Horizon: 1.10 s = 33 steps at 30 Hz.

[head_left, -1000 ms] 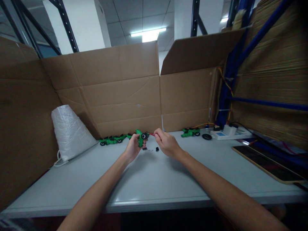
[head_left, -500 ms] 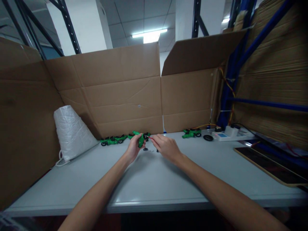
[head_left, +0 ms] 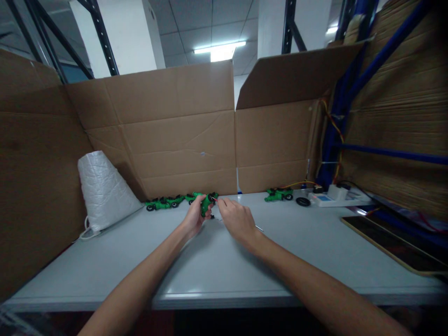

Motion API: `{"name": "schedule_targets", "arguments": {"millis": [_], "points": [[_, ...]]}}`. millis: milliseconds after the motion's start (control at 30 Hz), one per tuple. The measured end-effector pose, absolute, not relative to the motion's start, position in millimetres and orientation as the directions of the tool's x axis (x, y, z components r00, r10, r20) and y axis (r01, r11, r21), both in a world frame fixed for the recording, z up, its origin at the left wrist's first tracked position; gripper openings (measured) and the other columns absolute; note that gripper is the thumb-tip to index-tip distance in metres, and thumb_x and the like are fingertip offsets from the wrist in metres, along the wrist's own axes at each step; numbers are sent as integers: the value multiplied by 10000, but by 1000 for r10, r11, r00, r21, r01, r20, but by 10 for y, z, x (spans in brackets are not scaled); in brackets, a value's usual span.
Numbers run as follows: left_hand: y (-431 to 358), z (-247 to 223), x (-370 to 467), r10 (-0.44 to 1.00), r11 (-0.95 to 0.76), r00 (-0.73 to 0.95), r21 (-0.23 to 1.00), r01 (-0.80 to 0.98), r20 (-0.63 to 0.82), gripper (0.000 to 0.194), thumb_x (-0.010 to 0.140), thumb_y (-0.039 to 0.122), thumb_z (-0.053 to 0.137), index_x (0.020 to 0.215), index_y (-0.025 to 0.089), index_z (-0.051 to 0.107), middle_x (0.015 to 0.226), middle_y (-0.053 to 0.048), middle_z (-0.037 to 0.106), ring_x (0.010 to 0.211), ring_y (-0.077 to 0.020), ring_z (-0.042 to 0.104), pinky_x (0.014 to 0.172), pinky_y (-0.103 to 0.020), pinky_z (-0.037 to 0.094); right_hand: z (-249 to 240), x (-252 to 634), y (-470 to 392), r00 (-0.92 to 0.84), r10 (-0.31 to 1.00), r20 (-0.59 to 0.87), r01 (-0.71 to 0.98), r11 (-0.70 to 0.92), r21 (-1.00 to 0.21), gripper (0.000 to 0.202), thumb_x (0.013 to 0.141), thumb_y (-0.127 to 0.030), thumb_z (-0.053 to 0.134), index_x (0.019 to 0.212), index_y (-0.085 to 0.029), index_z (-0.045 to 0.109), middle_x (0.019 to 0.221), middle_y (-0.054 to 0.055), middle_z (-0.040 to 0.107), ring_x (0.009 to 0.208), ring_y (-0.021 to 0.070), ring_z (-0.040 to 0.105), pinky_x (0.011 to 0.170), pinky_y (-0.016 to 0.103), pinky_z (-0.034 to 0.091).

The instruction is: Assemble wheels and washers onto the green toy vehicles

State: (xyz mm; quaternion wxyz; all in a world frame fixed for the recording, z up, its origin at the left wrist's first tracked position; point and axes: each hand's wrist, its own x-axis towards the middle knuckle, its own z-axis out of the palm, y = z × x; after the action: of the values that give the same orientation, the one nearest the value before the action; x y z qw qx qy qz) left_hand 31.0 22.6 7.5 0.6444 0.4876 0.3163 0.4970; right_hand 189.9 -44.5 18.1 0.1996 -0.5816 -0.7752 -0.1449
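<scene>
My left hand is closed on a green toy car, raised over the middle of the white table. My right hand is closed round a thin tool with a red part, and the tool's end meets the car near a black wheel. Most of the tool is hidden by the fingers. A thin metal rod shows just right of my right hand. Beneath the held car lies a small dark piece. More green toy cars stand behind and to the left.
Another green car stands at the back right, beside a black ring and a white power strip. A silvery bag leans at the left. Cardboard walls enclose the table. A dark flat panel lies at right.
My right hand has shifted slightly left, closer to the held car. The metal rod now shows beside it. My left hand has barely moved.
</scene>
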Motion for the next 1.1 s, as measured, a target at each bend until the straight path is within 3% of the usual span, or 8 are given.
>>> {"name": "schedule_targets", "arguments": {"millis": [200,333,467,667,1100], "points": [[216,62,325,944,52,324,937,-344,67,307,811,455,675,835,182,536,689,35,531,510,-85,444,482,-215,348,140,1927,-371,-158,875,458,952,259,-166,379,1120,-348,251,1153,-222,607,1079,104,757,921,235,741,730,280,486],[236,43,313,944,32,322,945,-325,78,313,806,456,694,839,181,548,697,26,549,528,-95,472,505,-223,384,131,1967,-334,-165,890,425,944,268,-195,425,1122,-387,226,1164,-221,615,1045,100,773,923,241,750,731,282,476],[241,20,311,956,-51,266,965,-257,121,319,818,467,700,838,185,552,693,16,567,529,-104,488,501,-227,381,129,2000,-349,-188,890,414,956,263,-132,398,1116,-361,232,1180,-225,600,1041,109,767,912,269,754,735,311,503],[223,-18,346,963,-132,209,973,-191,172,345,819,493,710,820,186,552,685,9,575,531,-108,500,485,-224,363,141,2012,-408,-218,877,427,973,231,21,292,1061,-152,330,1244,-215,548,1128,157,712,973,256,738,756,296,540],[162,-47,450,957,-8,275,955,-296,93,424,810,541,732,812,201,479,670,45,519,481,-73,428,457,-204,322,143,1892,-450,-246,854,458,968,240,72,322,1053,-117,279,1205,-134,563,1081,211,690,861,272,760,693,326,573]]}}
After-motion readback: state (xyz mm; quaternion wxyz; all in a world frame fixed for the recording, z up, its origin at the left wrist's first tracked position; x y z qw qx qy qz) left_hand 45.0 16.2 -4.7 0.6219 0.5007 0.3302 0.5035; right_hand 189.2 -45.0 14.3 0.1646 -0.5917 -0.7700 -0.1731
